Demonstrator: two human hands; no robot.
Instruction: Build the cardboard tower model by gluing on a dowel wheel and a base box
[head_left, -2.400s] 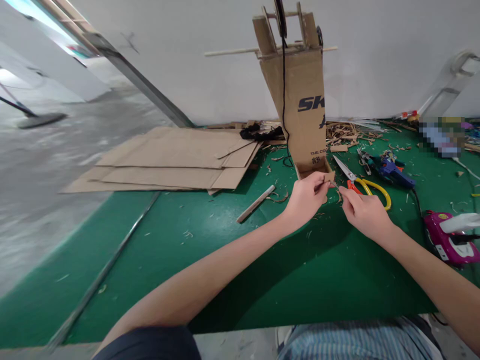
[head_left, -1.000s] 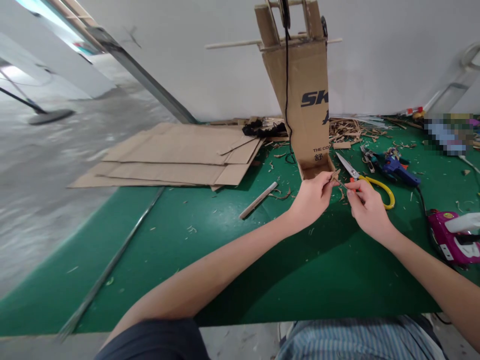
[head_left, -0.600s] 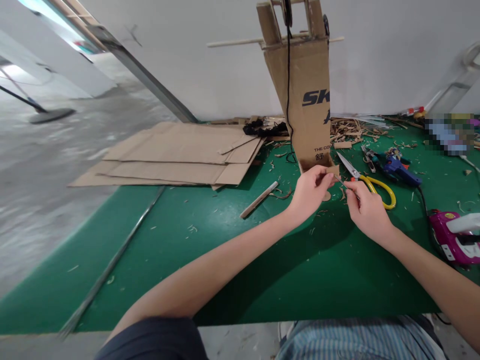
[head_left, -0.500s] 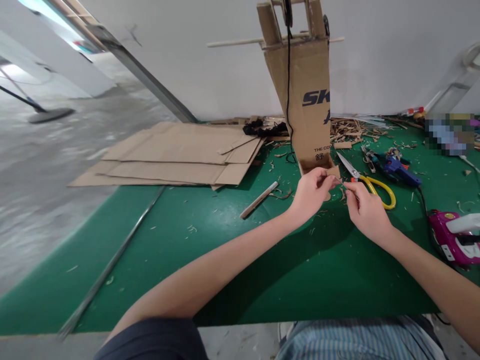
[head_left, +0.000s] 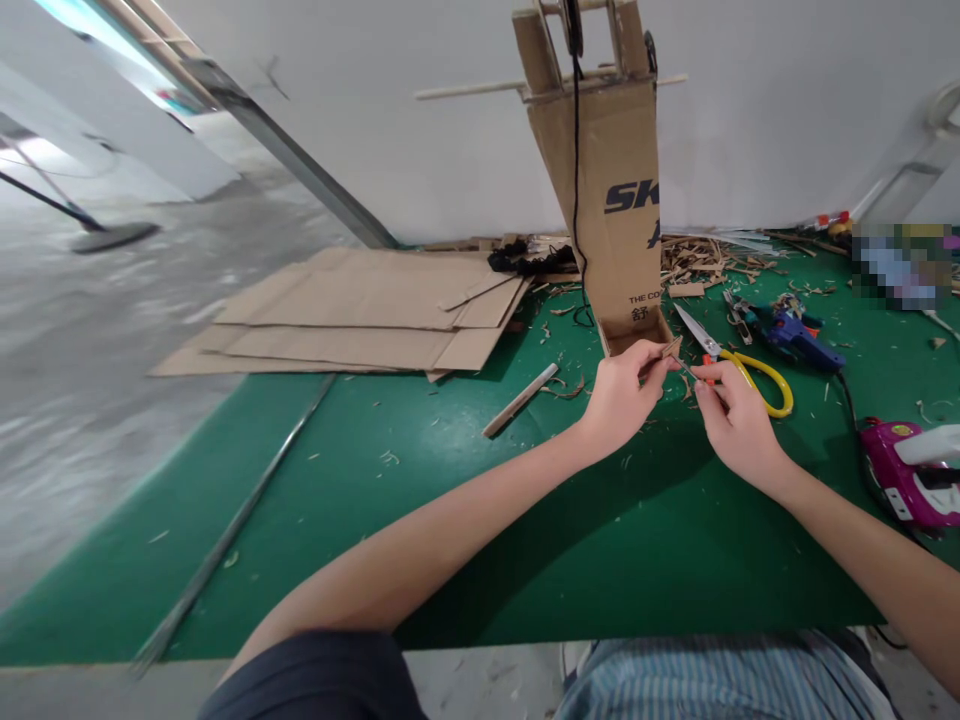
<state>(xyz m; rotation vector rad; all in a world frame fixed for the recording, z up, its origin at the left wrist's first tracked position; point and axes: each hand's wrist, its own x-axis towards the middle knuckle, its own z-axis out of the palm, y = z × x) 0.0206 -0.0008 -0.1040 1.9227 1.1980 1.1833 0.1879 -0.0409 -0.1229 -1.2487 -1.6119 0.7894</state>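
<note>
My left hand (head_left: 624, 397) pinches a small cardboard piece (head_left: 673, 348) near the open base of a tall cardboard stand (head_left: 616, 235). A thin, dark, pointed metal tool (head_left: 685, 369) is gripped in the fingers of my right hand (head_left: 736, 418). Its tip meets the cardboard piece at my left fingertips; I cannot tell whether it goes through. A black cord (head_left: 577, 170) hangs down the front of the stand, and a wooden stick (head_left: 469, 90) crosses it near the top. Just beyond my right hand lie yellow-handled scissors (head_left: 776, 388).
Cardboard sheets (head_left: 352, 290) lie at the back left, and a short strip (head_left: 521, 400) rests left of my hands. A blue glue gun (head_left: 802, 340) and a magenta device (head_left: 904, 470) are at right. Cardboard scraps (head_left: 697, 265) pile behind. A bundle of thin rods (head_left: 247, 510) lies left.
The cardboard piece in my left fingers has tilted upward. My right hand has shifted slightly, still holding the thin tool against it. The view has moved a little.
</note>
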